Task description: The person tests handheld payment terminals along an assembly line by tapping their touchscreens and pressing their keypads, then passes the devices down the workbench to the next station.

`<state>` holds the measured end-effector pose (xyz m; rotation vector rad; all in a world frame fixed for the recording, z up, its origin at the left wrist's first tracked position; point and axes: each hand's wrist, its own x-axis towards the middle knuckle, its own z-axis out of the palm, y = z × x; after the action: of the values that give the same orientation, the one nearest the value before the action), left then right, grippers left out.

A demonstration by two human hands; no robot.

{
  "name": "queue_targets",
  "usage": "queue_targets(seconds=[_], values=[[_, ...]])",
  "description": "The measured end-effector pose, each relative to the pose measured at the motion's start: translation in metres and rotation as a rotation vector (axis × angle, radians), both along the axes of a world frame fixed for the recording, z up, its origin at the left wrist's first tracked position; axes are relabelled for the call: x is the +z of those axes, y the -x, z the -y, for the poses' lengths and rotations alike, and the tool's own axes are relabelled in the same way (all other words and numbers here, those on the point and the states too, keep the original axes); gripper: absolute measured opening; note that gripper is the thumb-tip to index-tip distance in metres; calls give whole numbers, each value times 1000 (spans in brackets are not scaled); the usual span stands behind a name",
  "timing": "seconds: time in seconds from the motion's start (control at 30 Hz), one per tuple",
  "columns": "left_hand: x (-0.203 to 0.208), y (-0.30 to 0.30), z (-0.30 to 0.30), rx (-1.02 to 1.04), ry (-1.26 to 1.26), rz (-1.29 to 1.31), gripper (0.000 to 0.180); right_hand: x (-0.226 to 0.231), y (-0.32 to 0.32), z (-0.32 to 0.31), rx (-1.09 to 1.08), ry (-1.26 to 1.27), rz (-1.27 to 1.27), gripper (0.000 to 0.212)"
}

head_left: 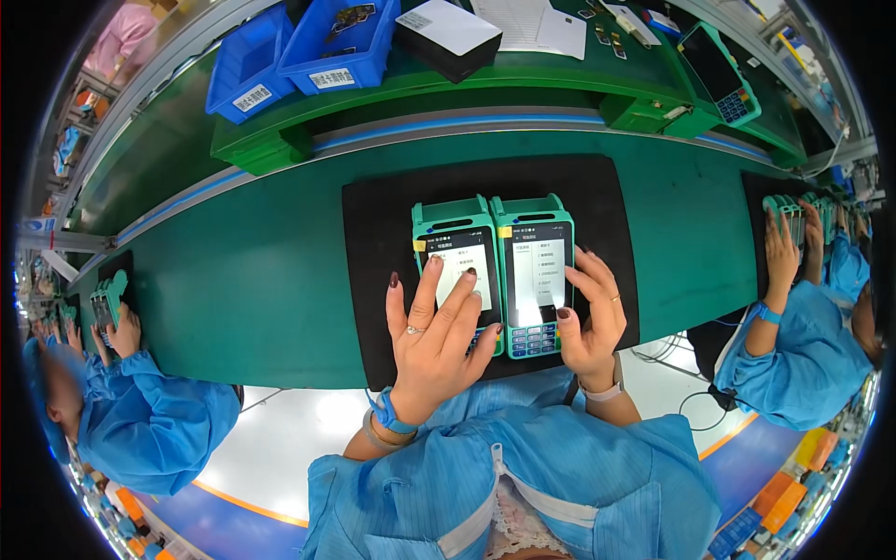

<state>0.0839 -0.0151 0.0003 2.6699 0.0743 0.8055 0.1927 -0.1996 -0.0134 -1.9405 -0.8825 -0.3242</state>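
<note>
2 green terminals [535, 266] on black mat [381, 229], left hand [434, 345] and right hand [595, 325] unclenched against them

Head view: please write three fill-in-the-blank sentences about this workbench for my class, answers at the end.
The mat under both terminals is ____.
The left hand covers part of the screen on the ____ (left or right).
The two bins on the green shelf are ____.

Answers: black; left; blue
</note>
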Motion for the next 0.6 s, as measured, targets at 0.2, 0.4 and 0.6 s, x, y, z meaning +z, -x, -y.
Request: queue_targets(seconds=[0.2,0.4,0.6], values=[[-4,-1,-2,-13,36,18,29,0,-1,-1,17,-11,-10,38],[-4,5,-11,-43,114,127,33,2,3,-6,18,-32,-49,39],[-1,32,-56,448,142,38,45,1,0,0,-25,-97,66,40]])
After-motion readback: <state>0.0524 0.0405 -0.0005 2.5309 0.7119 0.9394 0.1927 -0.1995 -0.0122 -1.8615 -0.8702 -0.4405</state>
